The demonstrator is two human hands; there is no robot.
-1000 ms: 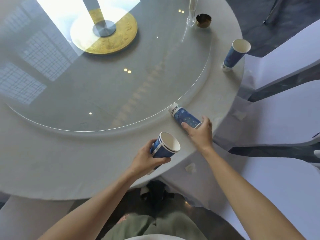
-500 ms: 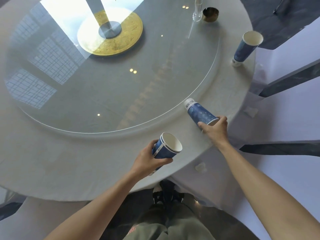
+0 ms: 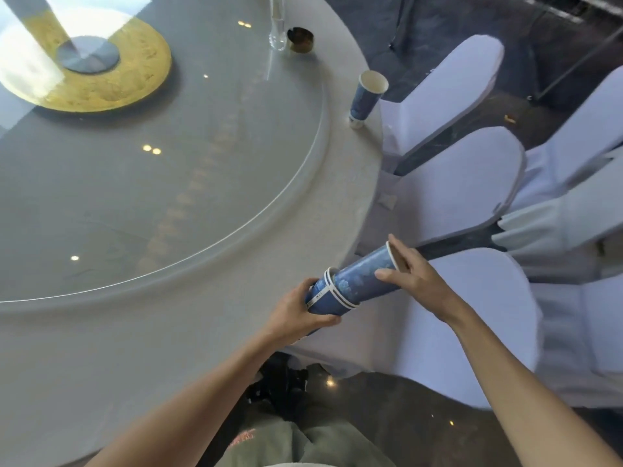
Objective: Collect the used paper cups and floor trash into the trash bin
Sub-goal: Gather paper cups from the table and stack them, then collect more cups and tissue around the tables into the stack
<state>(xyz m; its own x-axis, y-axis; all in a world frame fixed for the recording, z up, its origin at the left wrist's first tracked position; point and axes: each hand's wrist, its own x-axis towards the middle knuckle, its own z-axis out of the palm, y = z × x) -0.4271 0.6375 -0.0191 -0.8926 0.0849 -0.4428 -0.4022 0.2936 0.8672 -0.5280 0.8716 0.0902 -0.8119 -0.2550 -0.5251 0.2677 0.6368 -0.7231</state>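
1. My left hand (image 3: 296, 315) is wrapped tight around the stacked cups (image 3: 328, 298), thumb under, fingers over the top; their white rims face toward 2 o'clock.
2. My right hand (image 3: 416, 276) pinches the blue cup (image 3: 365, 276) at its open mouth, thumb on the outer wall, fingers over the rim; its base sits inside the mouth of the stacked cups, so the two form one tilted tube running from 8 o'clock to 2 o'clock.
3. Both hands hold this tube in the air just off the edge of the round table (image 3: 168, 348), at about 4 o'clock on its rim.
4. Out toward 1 o'clock from my hands, another paper cup (image 3: 365, 97) stands upright near the table edge, mouth up.
5. Farther along at 12 o'clock, a small dark bowl (image 3: 301, 39) sits just beside a clear glass vase (image 3: 277, 28).
6. The glass turntable (image 3: 168, 163) covers the middle of the table, with a gold disc (image 3: 135, 85) at its centre, toward 10 o'clock.
7. White-covered chairs (image 3: 472, 298) crowd the right side, from 1 o'clock to 4 o'clock.
8. I see no trash bin in this view.
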